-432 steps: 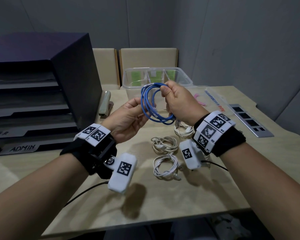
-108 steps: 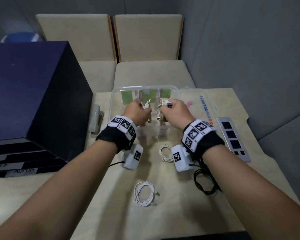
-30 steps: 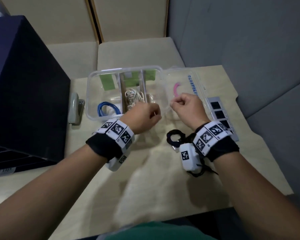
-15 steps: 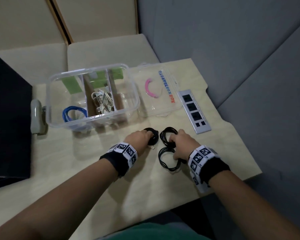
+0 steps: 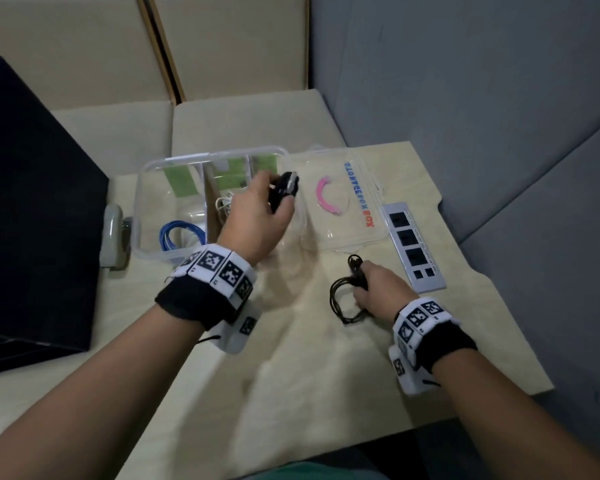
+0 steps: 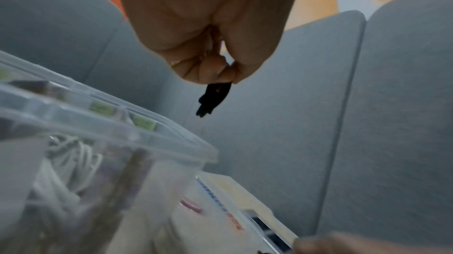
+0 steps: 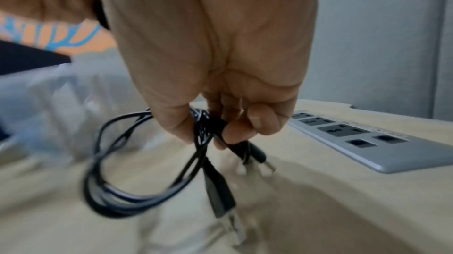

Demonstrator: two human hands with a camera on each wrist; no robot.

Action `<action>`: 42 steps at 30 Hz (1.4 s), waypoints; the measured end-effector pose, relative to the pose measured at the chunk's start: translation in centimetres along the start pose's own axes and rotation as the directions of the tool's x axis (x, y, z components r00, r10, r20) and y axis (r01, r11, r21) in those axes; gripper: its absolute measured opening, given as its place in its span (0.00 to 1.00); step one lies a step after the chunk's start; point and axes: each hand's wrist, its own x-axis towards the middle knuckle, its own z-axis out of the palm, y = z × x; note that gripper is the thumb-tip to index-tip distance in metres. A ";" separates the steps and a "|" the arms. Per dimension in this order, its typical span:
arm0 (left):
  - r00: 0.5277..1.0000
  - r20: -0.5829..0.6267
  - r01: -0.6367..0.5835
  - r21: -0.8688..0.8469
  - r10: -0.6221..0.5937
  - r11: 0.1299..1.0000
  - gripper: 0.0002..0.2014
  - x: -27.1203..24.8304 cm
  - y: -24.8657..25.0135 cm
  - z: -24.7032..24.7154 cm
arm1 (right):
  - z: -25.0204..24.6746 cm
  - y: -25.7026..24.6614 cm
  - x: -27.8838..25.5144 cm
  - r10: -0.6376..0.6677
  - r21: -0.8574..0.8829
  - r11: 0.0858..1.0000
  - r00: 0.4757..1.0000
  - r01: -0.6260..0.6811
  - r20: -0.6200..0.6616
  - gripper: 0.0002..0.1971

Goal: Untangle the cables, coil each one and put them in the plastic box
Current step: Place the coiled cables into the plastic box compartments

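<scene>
My left hand (image 5: 257,209) grips a small coiled black cable (image 5: 284,188) above the right end of the clear plastic box (image 5: 142,202); the left wrist view shows the same black cable (image 6: 213,99) hanging below my curled fingers (image 6: 208,72). My right hand (image 5: 374,289) holds a second coiled black cable (image 5: 343,299) just above the table, fingers (image 7: 235,130) wrapped round its black coil (image 7: 137,196), plugs dangling. In the box lie a blue cable (image 5: 177,233) on the left and white cables (image 5: 224,204) in the middle compartment.
The box's clear lid (image 5: 343,202) with a pink handle lies right of the box. A grey power strip (image 5: 413,251) sits at the table's right side. A dark file tray (image 5: 32,220) stands at the left, a stapler (image 5: 113,233) beside it. Cushioned seats behind.
My left hand has lifted one black coil off the table and carried it up over the box. My right hand still holds the other black coil near the table.
</scene>
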 end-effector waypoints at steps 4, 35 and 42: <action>0.981 0.030 0.189 0.121 -0.194 0.974 0.15 2.8 -1.7 0.3 | -4.1 -1.8 0.6 -0.033 0.342 0.936 0.986 0.088 -0.163 0.08; 0.879 0.455 0.032 0.249 -0.146 0.968 0.06 1.8 -6.5 -4.5 | -4.6 -12.8 8.6 -0.144 0.285 0.908 0.867 0.307 -0.476 0.13; 0.877 0.459 0.054 0.206 -0.145 0.977 0.04 1.4 -7.1 -4.4 | -1.2 -6.3 9.4 0.429 0.387 0.871 0.853 -0.304 -0.296 0.16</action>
